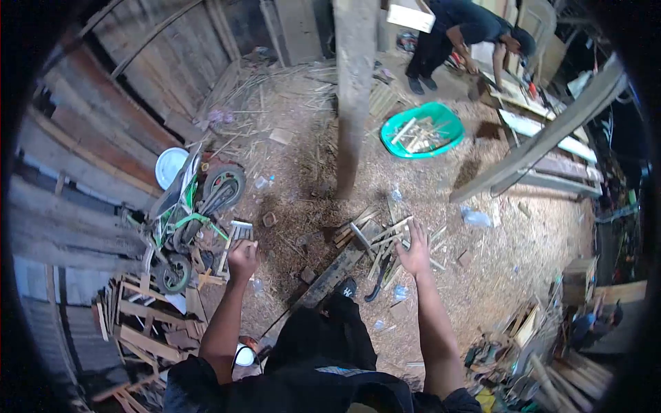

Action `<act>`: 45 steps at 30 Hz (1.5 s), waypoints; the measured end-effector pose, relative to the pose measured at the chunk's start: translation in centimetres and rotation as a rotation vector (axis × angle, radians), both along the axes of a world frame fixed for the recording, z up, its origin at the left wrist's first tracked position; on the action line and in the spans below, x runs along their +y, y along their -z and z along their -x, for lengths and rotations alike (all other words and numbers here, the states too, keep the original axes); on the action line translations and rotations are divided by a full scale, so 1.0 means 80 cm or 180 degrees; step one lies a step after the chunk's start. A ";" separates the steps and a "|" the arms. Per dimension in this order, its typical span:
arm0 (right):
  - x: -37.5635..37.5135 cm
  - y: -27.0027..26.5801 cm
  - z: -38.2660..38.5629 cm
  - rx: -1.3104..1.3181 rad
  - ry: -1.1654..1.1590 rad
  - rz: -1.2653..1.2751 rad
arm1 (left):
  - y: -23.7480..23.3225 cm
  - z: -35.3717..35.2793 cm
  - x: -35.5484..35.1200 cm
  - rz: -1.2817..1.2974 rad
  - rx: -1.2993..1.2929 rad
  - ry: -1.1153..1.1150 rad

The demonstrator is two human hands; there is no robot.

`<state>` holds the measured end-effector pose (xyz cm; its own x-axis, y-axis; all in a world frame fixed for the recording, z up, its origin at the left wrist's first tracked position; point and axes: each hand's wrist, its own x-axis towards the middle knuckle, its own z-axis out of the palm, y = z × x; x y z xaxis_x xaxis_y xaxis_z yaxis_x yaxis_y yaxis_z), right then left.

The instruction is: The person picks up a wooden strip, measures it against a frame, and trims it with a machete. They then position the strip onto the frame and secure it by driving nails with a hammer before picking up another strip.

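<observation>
My left hand (242,259) is closed around a small pale wooden frame piece (236,235), held up over the sawdust floor near the small green bike (184,213). My right hand (416,252) is open with fingers spread and holds nothing. It hovers over a scatter of cut wooden sticks (385,237) and a dark plank (337,268) on the ground. A dark curved tool (380,279) lies beside the sticks. My legs in dark trousers and a black shoe (344,288) show below.
A wooden post (354,89) rises from the floor ahead. A green basin (421,129) of wood scraps sits beyond it. Another person (468,34) bends over boards at the back right. Stacked wood frames (144,316) lie at my left, and a white lid (169,166) leans by the plank wall.
</observation>
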<state>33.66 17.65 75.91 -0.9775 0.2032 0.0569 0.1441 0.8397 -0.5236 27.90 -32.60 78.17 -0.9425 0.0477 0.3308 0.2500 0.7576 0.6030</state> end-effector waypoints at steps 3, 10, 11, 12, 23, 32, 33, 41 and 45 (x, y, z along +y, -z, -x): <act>-0.024 -0.021 0.003 -0.0079 -0.0102 -0.0100 | -0.029 -0.035 -0.032 0.0206 -0.0004 -0.0303; -0.094 -0.057 0.010 -0.0019 -0.0847 -0.0175 | -0.054 -0.175 -0.134 0.0158 -0.0162 -0.0823; -0.105 -0.054 0.018 0.0133 -0.0963 -0.0230 | -0.051 -0.192 -0.150 0.0171 -0.0392 -0.0844; -0.123 -0.060 0.018 0.0146 -0.1031 -0.0226 | -0.051 -0.211 -0.162 0.0171 -0.0384 -0.0912; -0.254 -0.112 -0.003 0.0210 -0.1618 -0.0162 | -0.067 -0.377 -0.222 0.0381 -0.0795 -0.1430; -0.292 -0.134 0.001 0.0512 -0.1869 0.0017 | -0.110 -0.463 -0.277 0.0329 -0.0468 -0.1909; -0.295 -0.139 0.003 0.0529 -0.1898 0.0013 | -0.108 -0.468 -0.283 0.0206 -0.0501 -0.1938; -0.304 -0.155 0.026 0.0768 -0.1900 0.0012 | -0.100 -0.471 -0.297 0.0230 -0.0362 -0.2202; -0.297 -0.159 0.039 0.0695 -0.1872 0.0000 | -0.101 -0.450 -0.296 0.0160 -0.0305 -0.2150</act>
<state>30.55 -6.14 88.62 -0.8915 -0.3653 0.2679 -0.4525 0.7458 -0.4888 63.91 -56.30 86.28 -0.7960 -0.5480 0.2573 -0.3400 0.7563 0.5590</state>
